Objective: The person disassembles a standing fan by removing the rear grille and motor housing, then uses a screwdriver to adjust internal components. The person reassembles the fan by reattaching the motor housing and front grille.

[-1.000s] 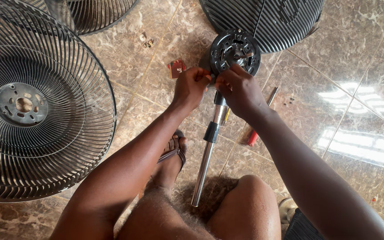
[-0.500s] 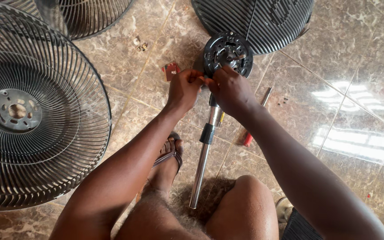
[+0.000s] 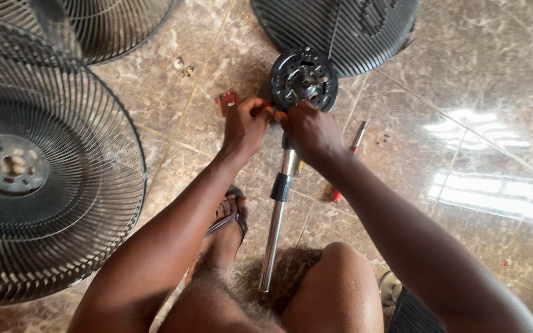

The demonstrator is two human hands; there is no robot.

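Note:
A shiny metal fan pole [image 3: 275, 219] lies on the brown tiled floor, pointing away from me. At its far end sits a round black motor housing [image 3: 304, 77]. My left hand [image 3: 246, 123] and my right hand [image 3: 308, 131] meet at the joint between pole and housing, fingers pinched together there. What they pinch is hidden by the fingers. A black collar [image 3: 280, 187] rings the pole midway. My bare knee [image 3: 334, 287] and my sandalled foot [image 3: 227, 216] flank the pole's near end.
A large wire fan guard [image 3: 38, 172] lies at the left, another [image 3: 115, 28] behind it, and a dark grille [image 3: 347, 28] beyond the housing. A red-handled screwdriver [image 3: 347, 163] lies right of the pole. A small red piece [image 3: 226, 100] and loose screws [image 3: 183, 66] sit near my left hand.
My hands stay together at the pole's top; the fingers shift slightly. The view has drifted a little, so everything sits slightly lower and leftward in the picture.

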